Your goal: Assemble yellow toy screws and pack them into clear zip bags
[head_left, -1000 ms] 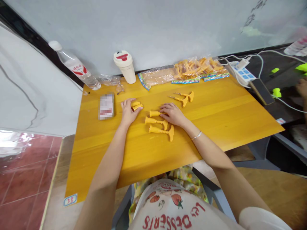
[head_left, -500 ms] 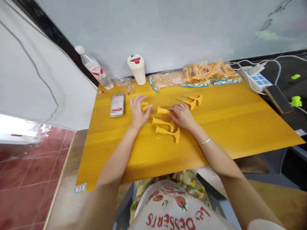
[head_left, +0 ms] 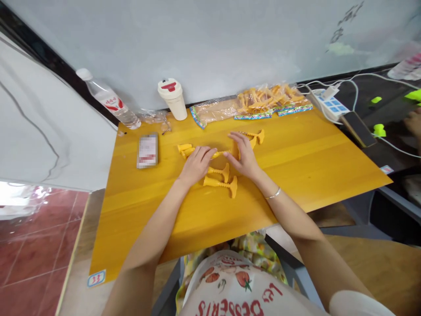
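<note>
Both hands meet over one yellow plastic screw toy (head_left: 221,153) at the middle of the wooden table (head_left: 296,171). My left hand (head_left: 196,163) has its fingers closed on the toy's left end. My right hand (head_left: 242,154) grips its right end. Just below them lie two assembled yellow screw toys (head_left: 221,177), side by side. Two small yellow caps (head_left: 184,149) rest left of my left hand. Another pair of yellow screw toys (head_left: 257,135) lies just beyond my right hand.
A clear bag of yellow parts (head_left: 253,103) lies along the back edge. A white cup (head_left: 172,99), a water bottle (head_left: 110,105) and a phone (head_left: 147,151) sit at the back left. A power strip (head_left: 330,104) and dark phone (head_left: 358,128) are at the right.
My left hand left the two yellow caps and moved right onto the screw toy. My right hand shifted along the same toy and gripped its right end.
</note>
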Demonstrator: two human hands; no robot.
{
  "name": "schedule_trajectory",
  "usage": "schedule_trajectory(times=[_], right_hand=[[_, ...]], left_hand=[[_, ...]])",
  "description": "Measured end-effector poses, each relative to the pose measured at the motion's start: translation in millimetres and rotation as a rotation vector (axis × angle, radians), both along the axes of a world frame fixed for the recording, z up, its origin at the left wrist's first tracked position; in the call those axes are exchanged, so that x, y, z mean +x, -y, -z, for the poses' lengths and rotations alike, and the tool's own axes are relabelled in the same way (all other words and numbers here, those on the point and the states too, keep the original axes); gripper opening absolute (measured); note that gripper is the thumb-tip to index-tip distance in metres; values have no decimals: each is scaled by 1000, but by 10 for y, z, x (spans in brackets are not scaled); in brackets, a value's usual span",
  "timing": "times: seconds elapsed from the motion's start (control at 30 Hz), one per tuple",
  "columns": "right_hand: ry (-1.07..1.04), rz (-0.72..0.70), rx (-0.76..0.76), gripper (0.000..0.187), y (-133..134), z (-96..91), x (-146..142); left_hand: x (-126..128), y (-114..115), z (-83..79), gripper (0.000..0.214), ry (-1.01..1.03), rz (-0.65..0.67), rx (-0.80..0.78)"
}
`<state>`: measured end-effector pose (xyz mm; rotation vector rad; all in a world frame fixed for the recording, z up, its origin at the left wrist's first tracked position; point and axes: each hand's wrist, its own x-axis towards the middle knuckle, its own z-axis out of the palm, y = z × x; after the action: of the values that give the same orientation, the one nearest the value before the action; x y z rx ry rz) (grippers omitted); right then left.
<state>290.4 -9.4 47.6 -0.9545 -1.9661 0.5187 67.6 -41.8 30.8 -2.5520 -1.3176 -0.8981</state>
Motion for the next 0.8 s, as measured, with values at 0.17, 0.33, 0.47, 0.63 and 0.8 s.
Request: schedule_trajectory(times=[0.17,0.33,0.47,0.63,0.8], right_hand=[[-306,-286,-592,52,-39,9,53],[-232,-349,-381,35,-17,-85,141],[-33,-495,-159,27,35,-163,161],[84,-327,73,25,-68,-124,269],[-92,181,-65,32,-350,6,549]], left_hand=[[46,29,-76,29,115,25,-118],[-7,44,-273,28,427,135,-465],[-223,38,-464,38,709,119,-910],[-664,-11,-513,40,936,-101,-877],[-948,-289,-348,31,869,-271,-484]])
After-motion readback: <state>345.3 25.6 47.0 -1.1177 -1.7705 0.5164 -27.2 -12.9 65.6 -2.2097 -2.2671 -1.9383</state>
